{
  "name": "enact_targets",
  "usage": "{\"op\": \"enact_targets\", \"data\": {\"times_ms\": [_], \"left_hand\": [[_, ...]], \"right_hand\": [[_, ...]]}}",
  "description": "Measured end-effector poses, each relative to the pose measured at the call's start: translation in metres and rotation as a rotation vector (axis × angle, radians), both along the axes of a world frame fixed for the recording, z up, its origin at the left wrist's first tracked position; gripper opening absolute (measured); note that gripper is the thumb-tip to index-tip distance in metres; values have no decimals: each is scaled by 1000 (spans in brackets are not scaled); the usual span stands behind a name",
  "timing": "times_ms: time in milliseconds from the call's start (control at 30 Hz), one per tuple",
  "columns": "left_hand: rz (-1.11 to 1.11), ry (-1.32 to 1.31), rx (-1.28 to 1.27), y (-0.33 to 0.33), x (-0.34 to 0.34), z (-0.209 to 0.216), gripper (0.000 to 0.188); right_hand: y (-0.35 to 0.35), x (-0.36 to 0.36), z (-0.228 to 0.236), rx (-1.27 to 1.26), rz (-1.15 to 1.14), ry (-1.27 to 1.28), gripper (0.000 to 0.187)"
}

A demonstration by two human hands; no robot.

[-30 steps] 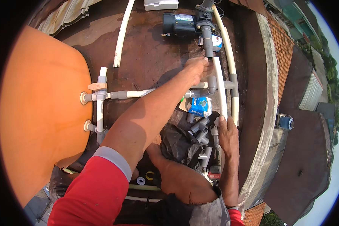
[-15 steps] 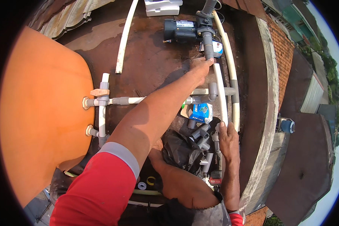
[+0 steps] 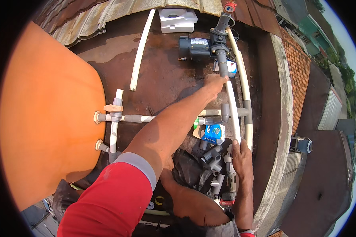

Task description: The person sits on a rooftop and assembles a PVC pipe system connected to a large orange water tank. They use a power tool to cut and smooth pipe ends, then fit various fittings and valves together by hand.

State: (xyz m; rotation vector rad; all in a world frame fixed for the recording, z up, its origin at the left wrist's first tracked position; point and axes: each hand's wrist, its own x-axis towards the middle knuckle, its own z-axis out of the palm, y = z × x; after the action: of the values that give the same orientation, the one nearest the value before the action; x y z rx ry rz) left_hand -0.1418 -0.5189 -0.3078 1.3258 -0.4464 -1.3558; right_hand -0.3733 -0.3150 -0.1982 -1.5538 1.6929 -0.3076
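A long white PVC pipe point(image 3: 233, 108) runs lengthwise just below the grey pipe point(image 3: 222, 63) that comes down from a dark water pump point(image 3: 197, 48). My left hand point(image 3: 215, 85) is closed at the lower end of the grey pipe, its thumb where the two pipes meet; its other fingers are partly hidden. Farther down, my right hand point(image 3: 243, 160) grips the white pipe's near end, thumb along it. The white pipe passes over a grey elbow point(image 3: 225, 113) and a horizontal pipe. Whether its top end sits inside the grey one I cannot tell.
An orange tank point(image 3: 51, 114) with a valve point(image 3: 114, 108) fills the left. Near my bare foot lie a blue box point(image 3: 213, 133), several grey fittings point(image 3: 214, 160), a black plastic bag point(image 3: 186, 164) and a power tool point(image 3: 229, 177). A low wall point(image 3: 283, 118) edges the right, with roofs beyond.
The view has tilted, so the scene sits lower and slightly to the right, and a red cap above the pump shows. Both hands keep their holds.
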Motion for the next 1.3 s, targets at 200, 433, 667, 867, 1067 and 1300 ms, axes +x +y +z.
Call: {"op": "enact_targets", "data": {"times_ms": [200, 433, 667, 867, 1067, 1300], "left_hand": [[-59, -34, 12, -2, -1, 5, 20], [-70, -2, -2, 3, 26, -20, 22], [-25, 99, 75, 12, -3, 14, 29], [-113, 446, 81, 43, -2, 8, 30], [-121, 152, 27, 87, -21, 19, 31], [-17, 423, -24, 65, -27, 27, 27]], "right_hand": [[-1, -9, -9, -24, 0, 13, 48], [-3, 2, -2, 6, 43, 18, 48], [0, -5, -4, 31, -4, 18, 50], [3, 2, -8, -16, 0, 62, 48], [5, -2, -17, -76, 6, 69, 44], [1, 8, -11, -63, -38, 19, 46]]}}
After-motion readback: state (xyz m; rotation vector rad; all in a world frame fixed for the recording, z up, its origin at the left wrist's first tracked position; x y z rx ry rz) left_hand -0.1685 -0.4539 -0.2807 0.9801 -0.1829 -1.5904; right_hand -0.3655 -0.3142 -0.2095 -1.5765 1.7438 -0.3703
